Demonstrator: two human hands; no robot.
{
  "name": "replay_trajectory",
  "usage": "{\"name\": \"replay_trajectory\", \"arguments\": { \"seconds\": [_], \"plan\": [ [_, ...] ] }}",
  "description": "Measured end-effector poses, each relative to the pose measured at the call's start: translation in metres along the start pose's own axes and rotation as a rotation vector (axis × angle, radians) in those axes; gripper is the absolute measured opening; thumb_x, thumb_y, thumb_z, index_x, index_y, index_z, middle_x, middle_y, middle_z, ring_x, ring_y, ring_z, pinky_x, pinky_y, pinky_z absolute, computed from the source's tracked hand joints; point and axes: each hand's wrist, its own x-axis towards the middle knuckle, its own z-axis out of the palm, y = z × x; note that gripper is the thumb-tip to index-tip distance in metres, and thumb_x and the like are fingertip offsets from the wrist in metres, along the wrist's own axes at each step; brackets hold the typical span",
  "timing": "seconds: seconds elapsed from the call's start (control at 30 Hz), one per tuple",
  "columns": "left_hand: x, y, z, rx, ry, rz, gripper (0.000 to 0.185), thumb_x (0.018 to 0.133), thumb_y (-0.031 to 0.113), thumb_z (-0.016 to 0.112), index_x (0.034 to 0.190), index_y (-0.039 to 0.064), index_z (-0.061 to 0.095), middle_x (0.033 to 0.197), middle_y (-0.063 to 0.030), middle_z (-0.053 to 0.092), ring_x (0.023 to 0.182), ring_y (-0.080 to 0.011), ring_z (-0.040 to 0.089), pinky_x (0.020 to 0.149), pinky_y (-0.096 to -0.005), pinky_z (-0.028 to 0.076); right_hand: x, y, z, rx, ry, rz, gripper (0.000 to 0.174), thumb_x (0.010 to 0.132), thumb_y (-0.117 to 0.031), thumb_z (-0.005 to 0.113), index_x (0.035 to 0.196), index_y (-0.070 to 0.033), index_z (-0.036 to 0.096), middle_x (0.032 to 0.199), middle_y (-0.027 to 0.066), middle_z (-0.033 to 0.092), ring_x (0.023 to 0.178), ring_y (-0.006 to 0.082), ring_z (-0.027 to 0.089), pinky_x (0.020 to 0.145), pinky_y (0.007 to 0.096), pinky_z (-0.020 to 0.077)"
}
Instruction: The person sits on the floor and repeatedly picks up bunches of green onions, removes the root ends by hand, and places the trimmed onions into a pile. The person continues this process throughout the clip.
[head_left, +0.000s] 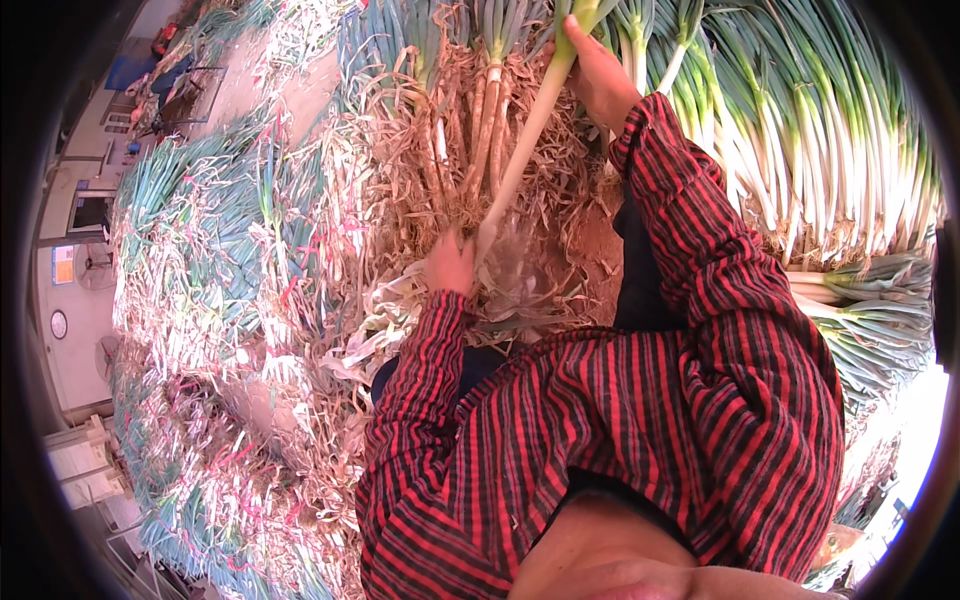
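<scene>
A long green onion or leek (529, 139) slants across the middle, its green top up and its white root end low. My right hand (596, 71) is closed around the stalk where it turns green. Beside the root end is my left hand (450, 262), blurred; whether its fingers grip the stalk does not show clearly. Behind the stalk lie unpeeled onions with brown dry skins (487, 127), their roots towards me. Loose pale peelings (382, 319) lie by my left wrist.
Clean white-stalked onions (810, 157) lie in a thick row at the right, with more (870, 300) below them. Heaps of onions tied with red strips (240, 232) spread over the left. A wall clock (58, 324) and a fan (94, 266) are at the far left.
</scene>
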Motion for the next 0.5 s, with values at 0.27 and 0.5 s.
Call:
{"name": "replay_trajectory", "arguments": {
  "seconds": [0.27, 0.5],
  "plan": [
    [0.011, 0.104, -0.008, -0.359, -0.224, 0.107, 0.04, 0.085, 0.03, 0.061, 0.107, -0.002, 0.054, 0.077, -0.0107, 0.061, 0.067, -0.0204, 0.059, 0.06, -0.0364, 0.045, 0.006, -0.008, -0.007, 0.624, -0.092, 0.131, 0.035, 0.094, -0.042, 0.044, 0.089, -0.008, 0.043, 0.062, -0.0043, 0.039, 0.05, 0.0082, 0.039, 0.059, 0.0277, 0.0407],
    [-0.03, 0.074, -0.02, -0.604, -0.233, -0.059, 0.045, 0.084, 0.034, 0.061, 0.111, -0.001, 0.053, 0.076, -0.0134, 0.063, 0.065, -0.0234, 0.063, 0.059, -0.0365, 0.048, -0.022, 0.002, 0.027, 0.273, 0.078, 0.009, 0.026, 0.092, -0.03, 0.053, 0.087, -0.007, 0.044, 0.063, -0.0011, 0.044, 0.056, 0.0097, 0.044, 0.056, 0.027, 0.043]
  ]
}}
